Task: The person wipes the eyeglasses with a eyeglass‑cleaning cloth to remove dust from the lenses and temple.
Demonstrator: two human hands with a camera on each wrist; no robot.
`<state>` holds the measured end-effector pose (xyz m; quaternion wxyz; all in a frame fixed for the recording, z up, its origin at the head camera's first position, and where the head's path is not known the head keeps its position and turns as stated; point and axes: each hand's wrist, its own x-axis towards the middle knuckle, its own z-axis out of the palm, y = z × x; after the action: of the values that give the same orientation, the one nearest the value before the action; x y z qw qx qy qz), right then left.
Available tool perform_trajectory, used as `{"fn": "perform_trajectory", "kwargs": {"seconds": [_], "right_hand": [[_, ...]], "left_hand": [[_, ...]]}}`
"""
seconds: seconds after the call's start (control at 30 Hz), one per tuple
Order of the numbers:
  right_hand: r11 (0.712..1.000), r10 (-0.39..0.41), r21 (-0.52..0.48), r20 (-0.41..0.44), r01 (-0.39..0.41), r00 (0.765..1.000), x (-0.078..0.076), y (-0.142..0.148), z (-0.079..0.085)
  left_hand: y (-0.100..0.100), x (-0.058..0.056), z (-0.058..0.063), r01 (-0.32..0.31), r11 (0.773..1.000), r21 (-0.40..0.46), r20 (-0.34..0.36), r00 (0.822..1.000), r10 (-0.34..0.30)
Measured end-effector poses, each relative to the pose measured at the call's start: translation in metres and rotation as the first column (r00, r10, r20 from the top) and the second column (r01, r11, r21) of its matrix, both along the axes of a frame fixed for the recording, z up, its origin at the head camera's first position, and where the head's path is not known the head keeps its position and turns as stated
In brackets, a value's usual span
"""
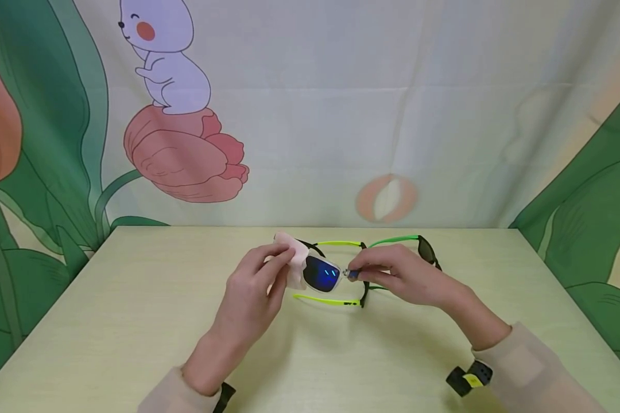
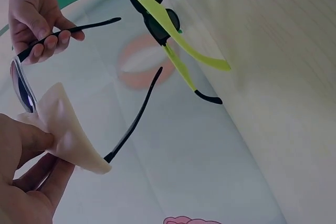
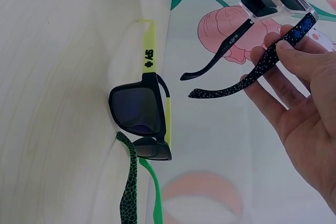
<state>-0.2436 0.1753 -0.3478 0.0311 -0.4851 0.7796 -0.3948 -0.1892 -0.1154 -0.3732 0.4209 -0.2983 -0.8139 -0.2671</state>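
Note:
A pair of sunglasses (image 1: 321,275) with a clear frame and blue mirrored lenses is held up between both hands over the table. My left hand (image 1: 250,292) pinches a pale pink cloth (image 2: 65,129) that wraps over one lens and hides it. The fingers and thumb of my right hand (image 1: 408,276) grip the temple at the other end. Seen from the right wrist, that dark temple (image 3: 257,72) carries white and blue speckles, and the frame is tilted with both temples unfolded.
Black sunglasses with yellow temples (image 1: 330,302) lie unfolded on the pale table (image 1: 108,321), beneath the hands. Sunglasses with green temples (image 1: 392,240) lie beside them to the right. Behind the table hangs a printed curtain (image 1: 310,115).

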Motion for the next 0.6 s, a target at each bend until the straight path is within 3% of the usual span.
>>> {"fn": "perform_trajectory", "kwargs": {"seconds": [0.6], "right_hand": [[0.999, 0.043, -0.030, -0.066, -0.045, 0.997, -0.002, 0.005, 0.000]], "left_hand": [[-0.010, -0.016, -0.008, -0.035, 0.996, 0.082, 0.084, 0.996, 0.029]]}}
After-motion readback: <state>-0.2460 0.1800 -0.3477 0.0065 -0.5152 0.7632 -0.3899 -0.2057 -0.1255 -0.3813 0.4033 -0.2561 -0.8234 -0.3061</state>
